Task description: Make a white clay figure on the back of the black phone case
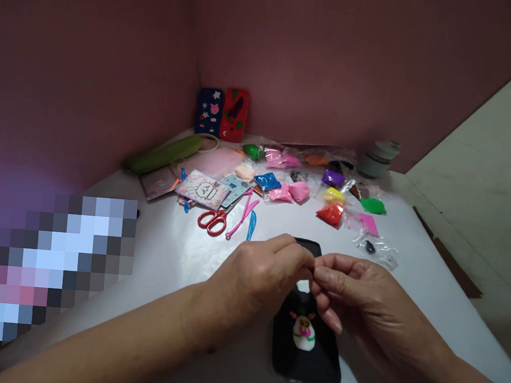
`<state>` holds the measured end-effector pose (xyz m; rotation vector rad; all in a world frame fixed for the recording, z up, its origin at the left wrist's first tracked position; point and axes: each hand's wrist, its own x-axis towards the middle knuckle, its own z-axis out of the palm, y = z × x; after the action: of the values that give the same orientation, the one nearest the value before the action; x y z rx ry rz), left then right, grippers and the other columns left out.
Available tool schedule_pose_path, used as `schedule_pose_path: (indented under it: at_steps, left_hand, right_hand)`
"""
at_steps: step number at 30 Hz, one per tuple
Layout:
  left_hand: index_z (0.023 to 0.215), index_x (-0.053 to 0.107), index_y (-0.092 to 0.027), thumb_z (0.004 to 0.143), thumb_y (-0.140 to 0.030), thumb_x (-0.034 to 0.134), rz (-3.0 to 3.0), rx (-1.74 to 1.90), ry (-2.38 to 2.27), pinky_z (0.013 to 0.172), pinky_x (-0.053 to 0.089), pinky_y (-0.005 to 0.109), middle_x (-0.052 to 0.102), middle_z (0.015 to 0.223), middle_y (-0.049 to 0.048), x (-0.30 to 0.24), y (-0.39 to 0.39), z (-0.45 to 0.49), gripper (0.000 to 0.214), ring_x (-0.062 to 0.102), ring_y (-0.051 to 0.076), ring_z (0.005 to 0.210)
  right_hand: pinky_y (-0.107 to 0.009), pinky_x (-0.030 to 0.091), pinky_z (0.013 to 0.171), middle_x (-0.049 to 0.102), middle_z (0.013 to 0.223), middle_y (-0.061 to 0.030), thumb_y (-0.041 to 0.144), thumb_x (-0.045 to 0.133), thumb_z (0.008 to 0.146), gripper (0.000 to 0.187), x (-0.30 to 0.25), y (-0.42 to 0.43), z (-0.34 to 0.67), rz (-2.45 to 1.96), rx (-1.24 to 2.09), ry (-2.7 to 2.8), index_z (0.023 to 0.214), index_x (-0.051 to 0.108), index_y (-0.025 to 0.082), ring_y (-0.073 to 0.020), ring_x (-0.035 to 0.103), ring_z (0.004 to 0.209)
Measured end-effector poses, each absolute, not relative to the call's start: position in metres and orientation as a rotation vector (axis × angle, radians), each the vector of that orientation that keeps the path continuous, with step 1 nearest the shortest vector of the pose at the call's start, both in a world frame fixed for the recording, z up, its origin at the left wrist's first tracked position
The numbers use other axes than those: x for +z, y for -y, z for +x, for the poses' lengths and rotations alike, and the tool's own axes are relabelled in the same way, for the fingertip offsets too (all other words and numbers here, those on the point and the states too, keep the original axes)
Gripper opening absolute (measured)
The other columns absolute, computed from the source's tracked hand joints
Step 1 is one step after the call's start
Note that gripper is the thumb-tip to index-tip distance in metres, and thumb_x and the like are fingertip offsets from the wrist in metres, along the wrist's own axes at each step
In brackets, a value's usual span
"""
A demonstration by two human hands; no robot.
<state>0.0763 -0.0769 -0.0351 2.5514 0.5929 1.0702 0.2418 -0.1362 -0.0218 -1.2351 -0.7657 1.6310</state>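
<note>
My left hand (267, 269) and my right hand (354, 285) meet over a black phone case (308, 367), fingertips pinched together. Whatever lies between the fingertips is hidden or too small to make out. On the lower half of the case sits a white clay figure (303, 340) with yellow eyes, a pink snout and a green band; striped pink bits stick out at its top. Another white piece (303, 286) shows on the case, partly covered by my fingers. The case lies flat on the white table.
Red-handled scissors (212, 222), a pink modelling tool (241, 217) and a blue one (252, 223) lie left of the case. Several clay packets, including a red one (330, 214), spread behind. Two decorated cases (235, 116) lean on the wall, near a green pouch (165, 155). A grey-green jar (376, 160) stands back right.
</note>
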Motion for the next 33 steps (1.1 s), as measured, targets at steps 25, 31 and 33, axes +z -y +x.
schedule_pose_path:
  at_steps: [25,31,33]
  left_hand:
    - [0.075,0.059,-0.014,0.081,-0.025,0.057,1.353,0.456,-0.833,0.04,0.035,0.016,0.053,0.047,-0.0031,-0.012,0.074,0.081,0.013,0.046,0.007,0.042]
    - [0.075,0.059,-0.014,0.081,-0.026,0.056,1.357,0.44,-0.826,0.039,0.034,0.017,0.052,0.047,-0.0033,-0.014,0.073,0.081,0.014,0.046,0.007,0.041]
    - [0.075,0.059,-0.014,0.081,-0.026,0.056,1.36,0.432,-0.837,0.039,0.035,0.016,0.053,0.047,-0.0034,-0.014,0.073,0.081,0.014,0.046,0.007,0.041]
  right_hand:
    - [-0.016,0.036,0.041,0.061,0.059,-0.0014,0.031,0.081,0.066,0.021,-0.022,0.136,0.239,-1.246,1.566,0.774,0.069,0.07,0.014,-0.0069,0.05,0.047]
    - [-0.017,0.036,0.04,0.061,0.058,-0.0009,0.031,0.082,0.064,0.022,-0.021,0.136,0.24,-1.272,1.554,0.768,0.069,0.07,0.014,-0.0073,0.049,0.047]
    - [-0.018,0.036,0.041,0.061,0.058,-0.001,0.032,0.081,0.065,0.022,-0.022,0.136,0.24,-1.277,1.557,0.79,0.07,0.07,0.014,-0.0076,0.049,0.047]
